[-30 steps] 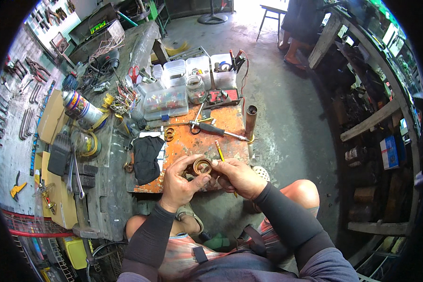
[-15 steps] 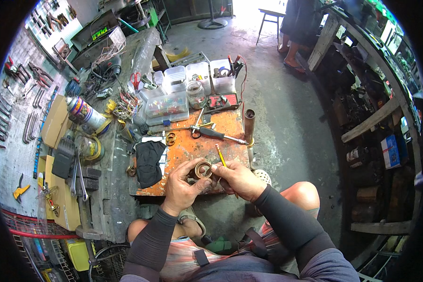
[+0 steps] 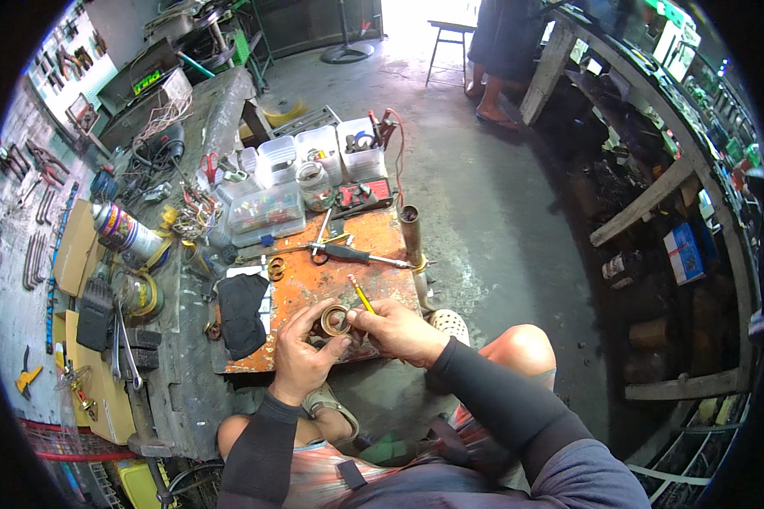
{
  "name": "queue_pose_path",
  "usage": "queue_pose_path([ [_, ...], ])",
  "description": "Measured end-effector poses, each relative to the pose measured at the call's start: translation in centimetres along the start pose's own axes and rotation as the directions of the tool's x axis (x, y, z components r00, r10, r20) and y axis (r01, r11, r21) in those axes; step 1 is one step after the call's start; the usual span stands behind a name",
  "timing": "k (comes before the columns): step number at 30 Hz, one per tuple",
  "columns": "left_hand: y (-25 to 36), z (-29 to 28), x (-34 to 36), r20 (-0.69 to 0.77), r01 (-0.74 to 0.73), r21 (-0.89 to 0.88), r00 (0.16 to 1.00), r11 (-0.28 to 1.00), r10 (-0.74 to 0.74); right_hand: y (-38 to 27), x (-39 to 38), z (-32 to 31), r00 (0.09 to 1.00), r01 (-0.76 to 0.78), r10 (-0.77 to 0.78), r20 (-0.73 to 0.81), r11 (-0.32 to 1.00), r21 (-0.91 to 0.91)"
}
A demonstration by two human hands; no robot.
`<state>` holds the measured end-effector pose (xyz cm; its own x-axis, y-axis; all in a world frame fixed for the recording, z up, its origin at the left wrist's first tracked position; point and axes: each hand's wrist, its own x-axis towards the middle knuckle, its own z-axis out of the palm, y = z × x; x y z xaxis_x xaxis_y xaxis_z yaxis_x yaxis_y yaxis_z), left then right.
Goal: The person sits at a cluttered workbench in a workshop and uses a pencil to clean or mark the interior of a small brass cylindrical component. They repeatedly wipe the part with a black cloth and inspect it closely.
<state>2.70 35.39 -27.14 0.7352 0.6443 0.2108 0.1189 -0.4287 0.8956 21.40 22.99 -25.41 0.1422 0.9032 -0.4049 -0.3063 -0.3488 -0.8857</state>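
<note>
My left hand (image 3: 304, 349) is closed around a round, copper-coloured metal ring (image 3: 324, 322), with thumb and fingers on its outer wall. The ring's open end faces up toward me. My right hand (image 3: 403, 332) meets it from the right, thumb at the ring's rim. A yellow pencil (image 3: 361, 293) is held in that same right hand, its upper end sticking out above the fingers. The pencil's lower end is hidden. Both hands are over the near edge of an orange worktop (image 3: 365, 231). Left of them lies a black cloth (image 3: 243, 316).
A long-handled tool (image 3: 367, 254) lies across the worktop beside brass-coloured rings (image 3: 277, 269). Clear plastic boxes (image 3: 267, 214) and a glass jar (image 3: 314, 185) stand behind. An upright metal tube (image 3: 410, 233) rises at the right edge. Another person (image 3: 501, 59) stands far off near a stool (image 3: 448, 51).
The whole view has swung, so the bench and hands sit farther left in the picture. My hands keep hold of the ring and pencil with little visible change in grip.
</note>
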Motion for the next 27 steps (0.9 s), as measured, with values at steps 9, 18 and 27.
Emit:
queue_pose_path([
  [9, -0.2, 0.1, 0.1, -0.015, -0.054, 0.062, 0.998, 0.997, 0.055, 1.4, 1.1, -0.1, 0.997, 0.069, -0.070, -0.011, 0.996, -0.058],
  [18, 0.1, 0.2, -0.1, -0.009, -0.054, 0.060, 0.998, 0.997, 0.055, 2.4, 1.9, -0.3, 0.994, 0.108, -0.107, 0.020, 0.989, -0.098],
  [27, 0.1, 0.5, 0.0, -0.017, -0.059, 0.088, 0.998, 0.994, 0.060, 3.1, 2.2, -0.3, 0.988, 0.151, -0.153, -0.007, 0.979, -0.136],
])
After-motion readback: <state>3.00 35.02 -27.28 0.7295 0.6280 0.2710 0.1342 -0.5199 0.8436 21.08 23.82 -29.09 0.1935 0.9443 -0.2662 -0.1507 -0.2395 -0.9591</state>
